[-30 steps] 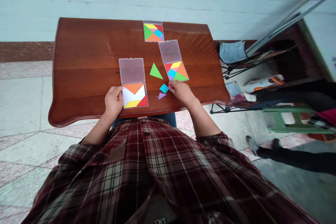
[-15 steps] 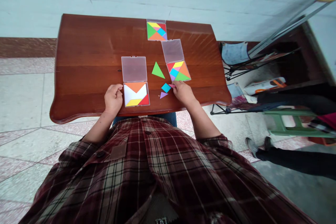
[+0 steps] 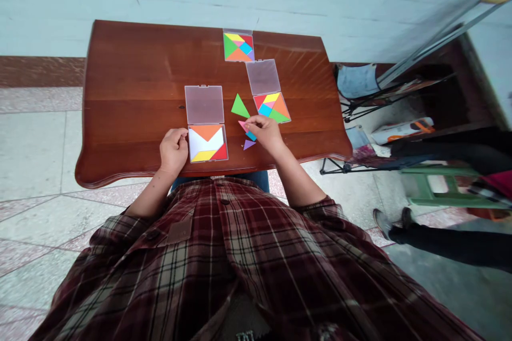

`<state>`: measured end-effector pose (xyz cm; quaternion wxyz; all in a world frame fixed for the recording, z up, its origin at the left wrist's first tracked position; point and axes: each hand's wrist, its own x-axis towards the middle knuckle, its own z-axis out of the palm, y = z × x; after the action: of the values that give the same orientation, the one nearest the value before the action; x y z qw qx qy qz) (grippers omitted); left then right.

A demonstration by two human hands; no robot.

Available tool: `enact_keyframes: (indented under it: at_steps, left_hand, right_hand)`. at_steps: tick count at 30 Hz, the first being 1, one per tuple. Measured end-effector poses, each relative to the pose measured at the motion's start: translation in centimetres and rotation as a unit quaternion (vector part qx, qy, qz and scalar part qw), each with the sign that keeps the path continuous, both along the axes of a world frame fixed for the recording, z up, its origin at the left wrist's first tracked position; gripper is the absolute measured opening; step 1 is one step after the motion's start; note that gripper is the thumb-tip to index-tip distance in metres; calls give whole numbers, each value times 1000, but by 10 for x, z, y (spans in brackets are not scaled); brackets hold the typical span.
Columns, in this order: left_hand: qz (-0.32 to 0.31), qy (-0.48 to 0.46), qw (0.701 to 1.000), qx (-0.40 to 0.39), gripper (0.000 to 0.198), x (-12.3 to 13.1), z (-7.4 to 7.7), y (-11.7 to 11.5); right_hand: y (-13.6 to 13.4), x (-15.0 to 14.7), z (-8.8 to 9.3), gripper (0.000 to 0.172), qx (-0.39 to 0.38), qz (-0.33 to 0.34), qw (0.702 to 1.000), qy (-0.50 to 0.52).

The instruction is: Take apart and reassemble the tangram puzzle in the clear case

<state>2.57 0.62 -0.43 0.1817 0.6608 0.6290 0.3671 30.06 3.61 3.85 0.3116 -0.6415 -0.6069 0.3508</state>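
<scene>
My right hand [image 3: 266, 132] pinches a pink tangram piece [image 3: 242, 126] above the table, partly over a blue square piece [image 3: 251, 136]. Just below lies a purple triangle [image 3: 248, 145], and a green triangle [image 3: 239, 106] is beyond the fingertips. My left hand [image 3: 174, 150] rests with curled fingers at the left edge of an open tangram case [image 3: 226, 144]; nothing shows in its fingers. Inside that case are an orange triangle [image 3: 207, 132], a yellow piece [image 3: 202, 156] and a red triangle [image 3: 221, 153], with white base showing between them.
A filled tangram case [image 3: 272, 107] lies open to the right, and another filled case [image 3: 239, 47] is at the table's far edge. The wooden table [image 3: 132, 85] meets a pale wall. At right are a folding chair [image 3: 358, 81], a green stool [image 3: 440, 186] and a person's legs [image 3: 444, 242].
My right hand has moved left with the pink piece, now over the blue square. My left hand and the case beside it stay almost where they were.
</scene>
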Motion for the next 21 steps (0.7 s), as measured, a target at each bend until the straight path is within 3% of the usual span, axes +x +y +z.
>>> enact_keyframes:
  at_steps: [5, 12, 18, 21]
  left_hand:
    - [-8, 2, 1000, 0, 23, 0, 0, -1]
    - [-20, 2, 1000, -4, 24, 0, 1, -1]
    - [-23, -4, 1000, -8, 23, 1, 1, -2]
    - [-23, -1, 1000, -7, 23, 1, 1, -2]
  right_hand:
    - [0, -34, 1, 11, -75, 29, 996, 46]
    - [6, -51, -9, 17, -165, 31, 985, 47]
    - [6, -54, -7, 28, -117, 51, 988, -86]
    - [4, -53, -10, 30, -101, 50, 988, -101]
